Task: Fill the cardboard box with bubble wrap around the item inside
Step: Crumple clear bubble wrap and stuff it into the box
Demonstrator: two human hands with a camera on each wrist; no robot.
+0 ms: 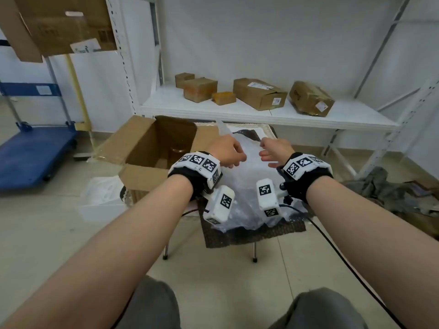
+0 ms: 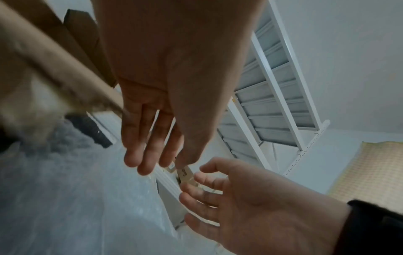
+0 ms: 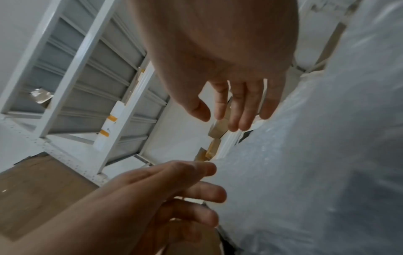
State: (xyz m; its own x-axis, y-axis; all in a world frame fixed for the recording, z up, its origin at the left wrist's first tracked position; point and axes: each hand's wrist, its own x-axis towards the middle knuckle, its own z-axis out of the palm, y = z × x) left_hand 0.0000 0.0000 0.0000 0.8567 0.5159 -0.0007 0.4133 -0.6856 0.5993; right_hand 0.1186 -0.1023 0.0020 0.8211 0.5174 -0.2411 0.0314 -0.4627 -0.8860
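Observation:
An open cardboard box [image 1: 142,148] stands at the left of a low stool, flaps spread, with a brown round item [image 1: 177,151] dim inside it. Right of the box lies a big crumpled heap of clear bubble wrap [image 1: 247,186]. My left hand [image 1: 229,153] hovers over the heap's far part with straight fingers [image 2: 141,155]. Its thumb tip touches the wrap's raised edge [image 3: 222,165]. My right hand [image 1: 273,154] faces it a palm's width away, fingers [image 3: 244,117] straight and holding nothing, beside the standing wrap [image 3: 316,155]. The wrap's lower part is hidden by my wrists.
A white shelf [image 1: 190,108] behind carries several small cardboard parcels [image 1: 259,93]. A blue cart [image 1: 35,153] is at the left. On the floor by the box sits a white tray [image 1: 102,198]. A cloth heap [image 1: 384,193] is at the right, and a black cable [image 1: 332,252] runs past it.

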